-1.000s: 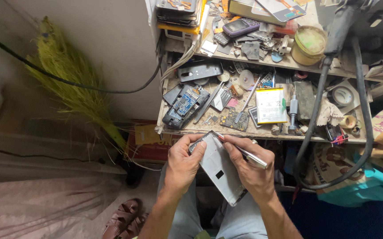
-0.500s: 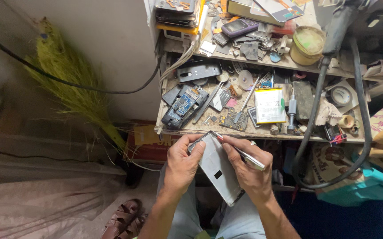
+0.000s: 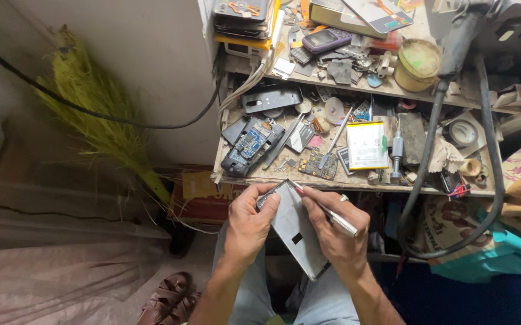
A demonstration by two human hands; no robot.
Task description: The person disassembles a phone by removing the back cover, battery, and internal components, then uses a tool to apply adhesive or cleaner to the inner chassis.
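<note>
Nearest the camera, the left hand (image 3: 249, 225) is cradling a flat grey phone panel (image 3: 296, 229) over the person's lap, its grip pinching the panel's upper left edge between thumb and curled fingers. The right hand (image 3: 336, 232) is holding the panel's other side while its grip is pinching a slim silver tool (image 3: 327, 210) like a pen, the tip touching the panel's top corner at about 11 o'clock from that hand.

Compared with the two earlier pictures, almost nothing is shifting: the panel is keeping the same tilt, both hands are staying in the same places, and the tool tip is still pressing at the same corner. To my judgement, the prying at that corner is still going on rather than finishing, with no seam visibly opening.

Further out, at 12 o'clock, the worktop (image 3: 357, 180) is carrying an opened phone with a blue circuit board (image 3: 251, 144) and a white-and-yellow battery (image 3: 367, 145). At 2 o'clock a thick black cable (image 3: 429, 156) is looping down. At 10 o'clock a green broom (image 3: 101, 114) is leaning against the wall.
</note>
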